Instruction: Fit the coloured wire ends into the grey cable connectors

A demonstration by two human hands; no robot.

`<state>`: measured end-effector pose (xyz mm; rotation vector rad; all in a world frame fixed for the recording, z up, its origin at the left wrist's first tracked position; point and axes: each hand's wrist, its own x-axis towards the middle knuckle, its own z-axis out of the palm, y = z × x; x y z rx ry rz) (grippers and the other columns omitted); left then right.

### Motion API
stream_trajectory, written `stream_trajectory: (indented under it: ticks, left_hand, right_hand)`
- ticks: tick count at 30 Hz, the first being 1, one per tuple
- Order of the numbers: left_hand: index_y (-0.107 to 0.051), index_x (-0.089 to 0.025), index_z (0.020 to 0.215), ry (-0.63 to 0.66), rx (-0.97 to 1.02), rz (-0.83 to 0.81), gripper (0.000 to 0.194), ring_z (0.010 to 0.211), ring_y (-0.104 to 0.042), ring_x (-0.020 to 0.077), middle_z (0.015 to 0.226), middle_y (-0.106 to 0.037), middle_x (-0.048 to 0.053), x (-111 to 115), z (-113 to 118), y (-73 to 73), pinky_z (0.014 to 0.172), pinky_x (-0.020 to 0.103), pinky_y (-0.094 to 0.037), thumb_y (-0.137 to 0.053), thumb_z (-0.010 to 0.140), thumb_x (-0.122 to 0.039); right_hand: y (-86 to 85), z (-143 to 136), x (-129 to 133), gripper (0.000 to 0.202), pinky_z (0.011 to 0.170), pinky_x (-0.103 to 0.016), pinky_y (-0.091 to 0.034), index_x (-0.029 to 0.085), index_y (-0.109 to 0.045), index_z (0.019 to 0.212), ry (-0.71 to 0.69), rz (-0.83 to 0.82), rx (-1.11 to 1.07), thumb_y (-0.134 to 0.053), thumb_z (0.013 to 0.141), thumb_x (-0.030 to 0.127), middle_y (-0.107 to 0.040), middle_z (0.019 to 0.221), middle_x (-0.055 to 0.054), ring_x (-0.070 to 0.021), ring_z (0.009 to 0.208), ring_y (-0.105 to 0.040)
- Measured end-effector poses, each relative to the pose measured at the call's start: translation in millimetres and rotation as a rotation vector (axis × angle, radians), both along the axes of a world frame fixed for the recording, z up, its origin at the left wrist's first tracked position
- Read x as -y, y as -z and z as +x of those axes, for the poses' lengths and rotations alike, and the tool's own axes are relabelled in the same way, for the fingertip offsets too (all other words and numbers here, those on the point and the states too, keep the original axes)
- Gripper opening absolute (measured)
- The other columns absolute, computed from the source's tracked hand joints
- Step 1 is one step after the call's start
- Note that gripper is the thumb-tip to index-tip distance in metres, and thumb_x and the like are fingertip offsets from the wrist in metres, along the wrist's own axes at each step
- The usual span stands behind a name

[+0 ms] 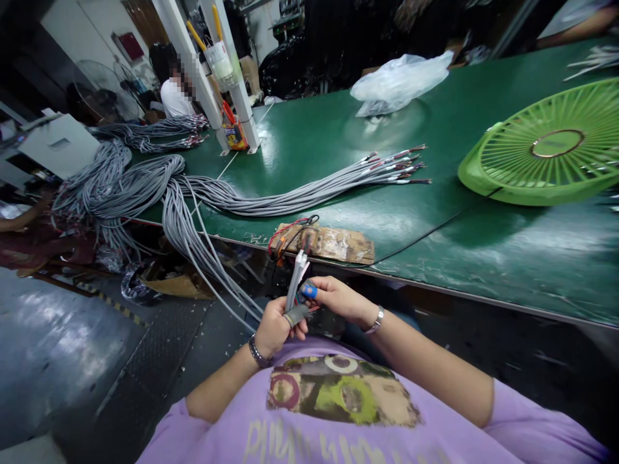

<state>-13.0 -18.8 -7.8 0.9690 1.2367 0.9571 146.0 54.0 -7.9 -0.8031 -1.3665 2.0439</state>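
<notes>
Head view, and here we are: our left hand [275, 325] grips one bundle of grey cables [293, 287], too tightly packed to count, just off the near edge of the worktop [483, 258]. Our right hand [341, 299] is closed beside it, any pinched wire hidden. One wooden board [341, 245] lies along that edge; one green fan [546, 148] stands towards the right end, one plastic bag [401, 80] by the far edge.

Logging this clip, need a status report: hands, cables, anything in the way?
Left hand gripping grey cables. Right hand close beside them, its grip unclear. Wooden board at green table edge, just beyond the held ends.
</notes>
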Motion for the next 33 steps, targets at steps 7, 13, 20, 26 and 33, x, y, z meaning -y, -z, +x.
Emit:
stream_trajectory:
  ticks: [7, 13, 20, 26, 33]
  left_hand:
    - [-0.056, -0.015, 0.070, -0.226, 0.058, 0.039, 0.036, 0.035, -0.051, 0.0084, 0.048, -0.059, -0.001, 0, 5, -0.4, 0.036, 0.018, -0.029, -0.067, 0.071, -0.050]
    - [-0.058, -0.015, 0.070, -0.123, -0.010, 0.098, 0.033, 0.039, -0.054, 0.0094, 0.052, -0.062, 0.000, 5, 3, 3.3, 0.038, 0.019, -0.034, -0.066, 0.073, -0.047]
    - [-0.056, -0.016, 0.066, -0.385, 0.125, 0.108, 0.033, 0.033, -0.048, 0.0077, 0.046, -0.058, -0.003, 5, 5, 3.0, 0.035, 0.018, -0.031, -0.068, 0.070, -0.046]
    - [-0.060, -0.015, 0.070, -0.371, 0.218, 0.081, 0.031, 0.033, -0.046, 0.0070, 0.046, -0.057, -0.003, 1, 6, -9.8, 0.033, 0.018, -0.030, -0.072, 0.066, -0.043]
    - [-0.061, -0.015, 0.068, -0.289, 0.265, 0.080, 0.031, 0.031, -0.044, 0.0072, 0.044, -0.056, -0.003, -11, 7, -13.7, 0.031, 0.018, -0.030, -0.072, 0.065, -0.044]
  right_hand:
    - [11.8, 1, 15, 0.034, 0.055, -0.023, -0.045, 0.015, -0.062, 0.077, 0.073, -0.094, -0.064, -0.077, 0.064, 0.043, -0.058, 0.066, 0.001, -0.0088, 0.056, -0.050]
    - [-2.7, -14, 16, 0.036, 0.050, -0.022, -0.037, 0.014, -0.060, 0.068, 0.147, -0.007, -0.015, -0.077, 0.061, 0.045, -0.056, 0.058, 0.002, -0.0073, 0.051, -0.044]
    - [-7.0, -16, 16, 0.033, 0.050, -0.022, -0.037, 0.015, -0.060, 0.065, 0.180, 0.014, -0.002, -0.079, 0.059, 0.041, -0.054, 0.055, 0.003, -0.0081, 0.051, -0.044]
    - [8.0, -12, 3, 0.036, 0.055, -0.025, -0.045, 0.017, -0.060, 0.072, 0.244, -0.285, -0.214, -0.070, 0.069, 0.051, -0.056, 0.061, 0.001, -0.0091, 0.052, -0.046]
    - [2.7, -19, -15, 0.041, 0.053, -0.024, -0.039, 0.017, -0.064, 0.068, 0.322, 0.059, -0.067, -0.066, 0.070, 0.058, -0.058, 0.062, -0.001, -0.0101, 0.053, -0.045]
